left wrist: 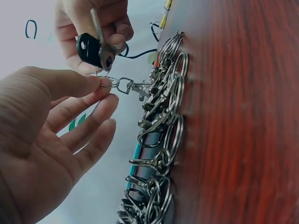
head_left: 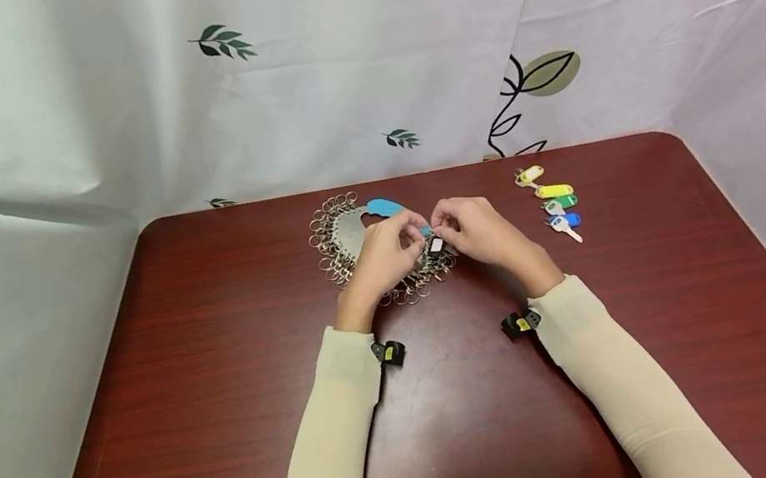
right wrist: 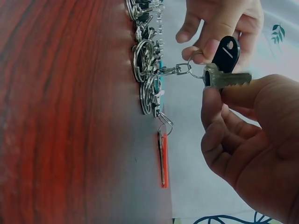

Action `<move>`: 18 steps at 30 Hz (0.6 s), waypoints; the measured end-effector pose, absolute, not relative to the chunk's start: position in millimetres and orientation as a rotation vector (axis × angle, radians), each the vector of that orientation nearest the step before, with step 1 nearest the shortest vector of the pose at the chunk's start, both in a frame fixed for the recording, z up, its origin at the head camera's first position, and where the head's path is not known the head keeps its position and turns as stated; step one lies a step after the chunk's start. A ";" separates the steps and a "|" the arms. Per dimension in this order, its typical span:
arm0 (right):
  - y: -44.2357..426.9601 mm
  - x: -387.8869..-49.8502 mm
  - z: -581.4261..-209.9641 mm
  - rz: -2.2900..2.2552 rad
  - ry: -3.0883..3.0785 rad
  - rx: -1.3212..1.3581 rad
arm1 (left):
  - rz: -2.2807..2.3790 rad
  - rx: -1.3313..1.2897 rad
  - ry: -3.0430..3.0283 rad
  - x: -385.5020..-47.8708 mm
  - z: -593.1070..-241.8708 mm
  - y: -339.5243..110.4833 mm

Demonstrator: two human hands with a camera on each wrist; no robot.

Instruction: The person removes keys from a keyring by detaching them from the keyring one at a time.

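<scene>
A grey metal plate (head_left: pixel 349 232) with a blue edge grip (head_left: pixel 384 207) lies on the table, fringed with many clasps and split rings. My left hand (head_left: pixel 383 252) pinches one split ring (left wrist: pixel 107 83) between thumb and forefinger; the ring hangs from a swivel clasp (left wrist: pixel 138 87). Close on its right, my right hand (head_left: pixel 479 230) pinches a key (right wrist: pixel 231 79) and its black key tag (right wrist: pixel 226 53) at that same ring. Whether the key is fully threaded on the ring cannot be told. An orange tag (right wrist: pixel 165 161) hangs from another ring of the plate.
Right of the plate, two yellow key tags (head_left: pixel 554 191), a green tag (head_left: pixel 565 202) and a blue tag (head_left: pixel 572 220) lie in a column, with keys beside them. White leaf-printed curtains (head_left: pixel 329 96) border the red-brown table (head_left: pixel 227 400) at the back and sides.
</scene>
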State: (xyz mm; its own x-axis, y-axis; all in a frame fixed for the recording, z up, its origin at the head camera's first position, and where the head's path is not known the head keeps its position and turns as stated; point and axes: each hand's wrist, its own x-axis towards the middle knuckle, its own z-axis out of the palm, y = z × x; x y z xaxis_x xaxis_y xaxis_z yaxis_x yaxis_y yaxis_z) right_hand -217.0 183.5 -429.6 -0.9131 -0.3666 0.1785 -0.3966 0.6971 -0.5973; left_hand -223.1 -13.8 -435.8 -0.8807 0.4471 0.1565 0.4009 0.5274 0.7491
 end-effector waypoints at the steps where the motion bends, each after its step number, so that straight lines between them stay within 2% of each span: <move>1: 183.1 -217.0 -429.8 1.020 -2.856 0.645 | 1.294 0.750 2.695 -223.2 -435.7 -14.4; 10: 180.9 -216.3 -428.5 0.994 -2.844 0.685 | 1.254 0.706 2.716 -221.6 -435.3 -10.4; 18: 180.5 -216.0 -427.1 0.992 -2.838 0.741 | 1.419 0.635 2.621 -221.5 -439.0 -9.4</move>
